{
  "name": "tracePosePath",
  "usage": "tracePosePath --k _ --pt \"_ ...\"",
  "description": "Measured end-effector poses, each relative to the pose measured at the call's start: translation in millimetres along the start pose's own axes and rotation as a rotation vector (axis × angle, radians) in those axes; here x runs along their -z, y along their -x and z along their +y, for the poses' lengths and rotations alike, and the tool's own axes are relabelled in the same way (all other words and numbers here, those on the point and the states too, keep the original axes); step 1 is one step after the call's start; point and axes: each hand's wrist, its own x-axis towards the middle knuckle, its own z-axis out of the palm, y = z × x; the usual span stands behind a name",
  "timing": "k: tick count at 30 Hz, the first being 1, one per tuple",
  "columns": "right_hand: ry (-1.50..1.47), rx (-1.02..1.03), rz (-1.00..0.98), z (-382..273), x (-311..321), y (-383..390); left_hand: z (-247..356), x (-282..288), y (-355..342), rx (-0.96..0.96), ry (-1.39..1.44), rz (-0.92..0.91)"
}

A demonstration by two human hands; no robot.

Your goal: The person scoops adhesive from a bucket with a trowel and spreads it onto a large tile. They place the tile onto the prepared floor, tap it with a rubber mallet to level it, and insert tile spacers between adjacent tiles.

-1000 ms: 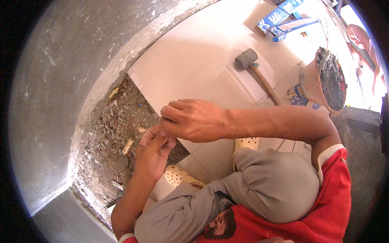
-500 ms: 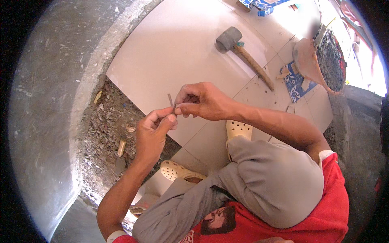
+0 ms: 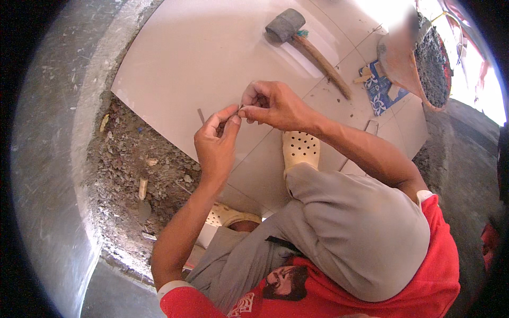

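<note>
My left hand (image 3: 216, 139) and my right hand (image 3: 277, 107) meet fingertip to fingertip above a large pale floor tile (image 3: 185, 58). Thumb and forefinger of each are pinched together. A small dark bit shows between the fingertips, too small to name. Just beyond my left hand, a thin brownish strip (image 3: 201, 115) shows against the tile. Farther off, a rubber mallet (image 3: 285, 25) with a black head and wooden handle lies on the tile.
Rough gravelly ground (image 3: 127, 153) lies left of the tile, with a trowel (image 3: 143, 190) on it. At right, a tilted bucket (image 3: 395, 55) holds grey mortar, near a blue patterned piece of card (image 3: 379, 95). A grey wall (image 3: 47, 132) curves along the left.
The view has shifted, so the mallet, bucket and tile sit higher and farther left. My hands stay pinched together, slightly higher and farther right in the picture.
</note>
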Motion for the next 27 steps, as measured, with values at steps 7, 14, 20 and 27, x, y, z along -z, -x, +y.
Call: tracePosePath --k 7,14,20,27 --pt "-0.192 -0.098 0.075 17 9 9 -17 -24 -13 0.039 0.266 0.065" --pt "-0.277 -0.122 0.067 21 14 12 -21 -28 -13 -0.034 0.130 0.024" --pt "-0.285 -0.102 0.047 25 18 15 -27 -32 -19 -0.059 0.103 -0.021" --pt "0.021 -0.148 0.184 57 61 23 -39 -43 -31 -0.015 0.128 -0.136"
